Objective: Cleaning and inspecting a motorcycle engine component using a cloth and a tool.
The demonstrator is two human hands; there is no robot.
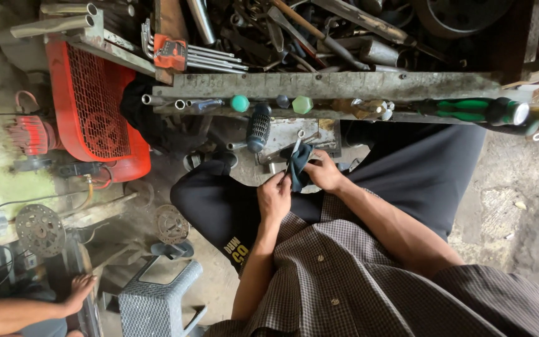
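Checked sleeves frame our view as we work over our lap — our left hand (274, 196) pinches a dark blue rag (298, 165) while our right hand (322, 171) clenches the same rag around a slim metal tool (296, 145), its tip poking out above. Wiping looks midway; how clean the tool is we cannot tell. Ahead, screwdrivers (476, 111) hang along the cluttered desk (344, 84) — a red compressor (92, 106) stands left.

A tool rack (344, 87) blocks reach ahead of the hands; open floor (506, 187) lies right.
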